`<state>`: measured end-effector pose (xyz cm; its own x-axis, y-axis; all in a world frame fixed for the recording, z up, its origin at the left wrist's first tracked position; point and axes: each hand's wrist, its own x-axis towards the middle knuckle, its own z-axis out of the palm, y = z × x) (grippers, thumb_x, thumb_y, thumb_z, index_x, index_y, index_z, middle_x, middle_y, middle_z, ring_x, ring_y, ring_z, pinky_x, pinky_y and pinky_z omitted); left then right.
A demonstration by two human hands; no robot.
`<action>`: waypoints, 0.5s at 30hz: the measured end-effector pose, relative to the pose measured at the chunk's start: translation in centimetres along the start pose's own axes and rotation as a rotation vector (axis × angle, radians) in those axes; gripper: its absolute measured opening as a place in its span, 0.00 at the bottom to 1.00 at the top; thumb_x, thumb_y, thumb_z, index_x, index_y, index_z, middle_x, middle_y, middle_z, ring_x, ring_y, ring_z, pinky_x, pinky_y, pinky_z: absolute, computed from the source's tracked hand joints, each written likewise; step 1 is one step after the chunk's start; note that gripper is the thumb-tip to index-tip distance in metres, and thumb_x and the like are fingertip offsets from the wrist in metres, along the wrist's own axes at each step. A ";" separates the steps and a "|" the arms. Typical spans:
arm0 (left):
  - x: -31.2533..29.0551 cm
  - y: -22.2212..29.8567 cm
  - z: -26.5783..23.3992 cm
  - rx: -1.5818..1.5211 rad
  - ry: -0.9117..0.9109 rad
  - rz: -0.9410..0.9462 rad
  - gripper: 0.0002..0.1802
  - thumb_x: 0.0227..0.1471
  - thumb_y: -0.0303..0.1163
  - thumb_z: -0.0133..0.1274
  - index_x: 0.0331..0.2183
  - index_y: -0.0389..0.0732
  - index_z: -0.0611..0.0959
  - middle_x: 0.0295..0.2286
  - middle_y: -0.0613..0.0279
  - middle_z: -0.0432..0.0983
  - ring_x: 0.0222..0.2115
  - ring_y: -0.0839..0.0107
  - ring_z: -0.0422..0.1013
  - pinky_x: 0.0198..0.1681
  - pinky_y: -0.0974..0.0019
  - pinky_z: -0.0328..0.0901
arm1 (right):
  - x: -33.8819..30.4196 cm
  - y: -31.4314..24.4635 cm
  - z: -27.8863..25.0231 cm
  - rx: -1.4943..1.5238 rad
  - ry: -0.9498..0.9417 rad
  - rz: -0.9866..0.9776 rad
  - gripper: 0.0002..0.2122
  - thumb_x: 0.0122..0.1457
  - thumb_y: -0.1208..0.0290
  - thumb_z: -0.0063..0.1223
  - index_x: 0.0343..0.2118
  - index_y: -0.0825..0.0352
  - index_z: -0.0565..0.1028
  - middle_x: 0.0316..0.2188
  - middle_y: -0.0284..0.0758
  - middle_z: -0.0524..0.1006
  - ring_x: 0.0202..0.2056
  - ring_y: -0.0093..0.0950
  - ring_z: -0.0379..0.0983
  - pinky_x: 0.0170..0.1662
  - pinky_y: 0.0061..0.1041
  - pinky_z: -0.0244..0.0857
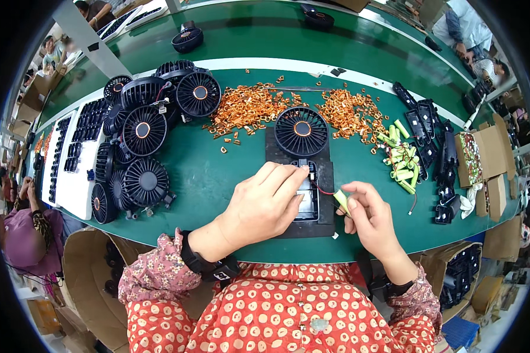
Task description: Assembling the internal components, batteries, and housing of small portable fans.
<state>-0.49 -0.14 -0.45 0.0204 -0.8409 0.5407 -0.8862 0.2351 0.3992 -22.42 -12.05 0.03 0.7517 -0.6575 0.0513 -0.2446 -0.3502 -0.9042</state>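
Left hand [264, 206] down flat over the open black fan base [308, 194] on the dark mat [328, 176], fingers [288, 176] curled loosely, gripping nothing visible. Right hand [368, 217] just beside, fingers pinched shut on a green battery cell [341, 200], red wire [323, 189] running into the base. Green tabletop [218, 170] beneath.

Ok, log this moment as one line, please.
left hand: pressing on open fan base | right hand: holding green battery, red wire to base | fan head on black mat | spare batteries right
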 end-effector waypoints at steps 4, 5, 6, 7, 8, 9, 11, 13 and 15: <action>-0.3 -0.2 0.1 0.012 0.001 -0.002 0.24 0.46 0.28 0.60 0.47 0.31 0.77 0.39 0.55 0.75 0.38 0.60 0.73 0.39 0.63 0.71 | 0.2 -0.4 0.0 0.190 -0.128 0.248 0.10 0.67 0.77 0.46 0.49 0.66 0.74 0.27 0.32 0.79 0.20 0.16 0.72 0.24 0.17 0.66; -0.3 -0.2 0.1 0.013 -0.008 0.001 0.24 0.46 0.29 0.61 0.46 0.31 0.77 0.40 0.54 0.75 0.39 0.60 0.73 0.40 0.63 0.71 | -0.1 -0.3 0.1 0.093 -0.149 0.171 0.11 0.66 0.77 0.48 0.50 0.66 0.74 0.27 0.32 0.79 0.21 0.17 0.73 0.24 0.17 0.66; -0.3 -0.2 0.1 0.013 -0.017 0.004 0.24 0.47 0.29 0.61 0.46 0.31 0.77 0.40 0.54 0.75 0.39 0.60 0.72 0.40 0.63 0.71 | -0.5 0.0 0.3 -0.035 -0.117 0.021 0.13 0.63 0.77 0.53 0.50 0.66 0.74 0.27 0.33 0.78 0.21 0.19 0.74 0.25 0.19 0.67; -0.2 -0.1 0.1 0.013 -0.013 0.002 0.24 0.47 0.29 0.61 0.46 0.31 0.77 0.40 0.54 0.75 0.39 0.60 0.72 0.40 0.63 0.71 | -0.7 0.2 0.4 -0.162 -0.085 -0.129 0.16 0.60 0.76 0.58 0.51 0.66 0.74 0.27 0.34 0.77 0.21 0.22 0.75 0.25 0.21 0.68; -0.2 -0.1 0.1 0.000 -0.006 0.003 0.26 0.46 0.29 0.63 0.47 0.31 0.77 0.41 0.54 0.75 0.39 0.60 0.73 0.39 0.63 0.72 | -0.8 0.0 0.6 -0.218 -0.074 -0.201 0.17 0.59 0.76 0.58 0.52 0.67 0.73 0.28 0.34 0.77 0.21 0.23 0.75 0.25 0.22 0.68; -0.2 0.0 0.1 -0.014 0.000 0.003 0.27 0.44 0.29 0.64 0.48 0.32 0.77 0.41 0.54 0.75 0.38 0.60 0.74 0.37 0.62 0.72 | -0.8 -0.3 0.8 -0.274 -0.063 -0.274 0.18 0.58 0.76 0.59 0.52 0.67 0.72 0.28 0.35 0.77 0.21 0.24 0.76 0.26 0.23 0.68; -0.2 0.1 0.0 -0.008 -0.006 0.000 0.28 0.44 0.30 0.64 0.48 0.32 0.77 0.42 0.54 0.75 0.39 0.59 0.73 0.38 0.62 0.72 | -0.7 -0.3 0.6 -0.375 -0.074 -0.321 0.19 0.59 0.76 0.58 0.53 0.67 0.71 0.27 0.35 0.77 0.21 0.24 0.75 0.26 0.24 0.69; -0.3 0.3 -0.1 -0.002 -0.012 -0.003 0.29 0.44 0.32 0.65 0.48 0.31 0.77 0.42 0.53 0.75 0.40 0.59 0.73 0.39 0.62 0.72 | -0.8 -0.4 0.7 -0.476 -0.084 -0.368 0.19 0.60 0.76 0.57 0.54 0.68 0.69 0.27 0.36 0.77 0.21 0.25 0.75 0.25 0.24 0.69; -0.2 0.7 -0.4 -0.002 -0.030 -0.009 0.30 0.44 0.34 0.65 0.48 0.31 0.77 0.42 0.53 0.75 0.40 0.57 0.73 0.40 0.62 0.72 | -0.9 -1.1 0.6 -0.115 -0.068 -0.020 0.17 0.63 0.76 0.52 0.55 0.70 0.67 0.25 0.35 0.76 0.19 0.23 0.73 0.24 0.22 0.67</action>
<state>-0.91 0.32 -0.02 0.0143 -0.8571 0.5149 -0.8849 0.2289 0.4056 -22.50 -10.65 0.70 0.7959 -0.6044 0.0367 -0.2945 -0.4393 -0.8487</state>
